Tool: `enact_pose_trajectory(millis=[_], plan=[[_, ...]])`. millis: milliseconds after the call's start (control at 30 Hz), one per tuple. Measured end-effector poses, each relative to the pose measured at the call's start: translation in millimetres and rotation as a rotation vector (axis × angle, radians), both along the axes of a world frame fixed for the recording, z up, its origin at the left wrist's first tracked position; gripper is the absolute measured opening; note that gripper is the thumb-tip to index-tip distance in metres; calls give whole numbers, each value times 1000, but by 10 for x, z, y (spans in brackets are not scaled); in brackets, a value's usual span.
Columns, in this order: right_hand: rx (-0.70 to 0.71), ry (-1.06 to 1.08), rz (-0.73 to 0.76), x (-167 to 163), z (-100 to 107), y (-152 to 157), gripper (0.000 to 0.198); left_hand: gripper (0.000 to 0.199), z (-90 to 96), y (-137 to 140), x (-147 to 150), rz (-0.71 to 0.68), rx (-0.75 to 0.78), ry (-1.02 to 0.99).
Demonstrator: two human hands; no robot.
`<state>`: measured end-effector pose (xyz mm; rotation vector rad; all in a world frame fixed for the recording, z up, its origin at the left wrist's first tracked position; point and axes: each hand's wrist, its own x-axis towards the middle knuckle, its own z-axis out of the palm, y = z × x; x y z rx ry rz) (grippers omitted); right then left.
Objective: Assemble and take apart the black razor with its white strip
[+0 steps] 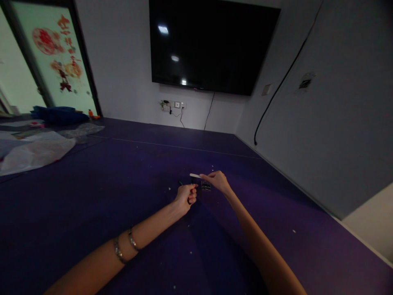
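The slim white stick [194,175], straight and smooth-looking, sits pinched at one end in the right hand [218,180], over the floor [129,164] and nearer its right edge than its left; a light, steady pinch should keep it level. The left hand [186,194] is curled just beside it, its contents too small to tell. Near the right fingers lies a dark, blocky piece [205,186] on matt purple.

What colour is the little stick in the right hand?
The little stick in the right hand looks whitish, best seen in the head view.
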<state>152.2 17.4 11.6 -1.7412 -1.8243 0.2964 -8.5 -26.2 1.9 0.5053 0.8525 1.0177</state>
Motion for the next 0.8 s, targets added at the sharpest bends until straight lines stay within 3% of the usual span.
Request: enact_pose_trajectory(millis=[800], plan=[[15, 82, -2, 73, -69, 41, 53, 12, -7, 28, -17, 13, 13, -7]])
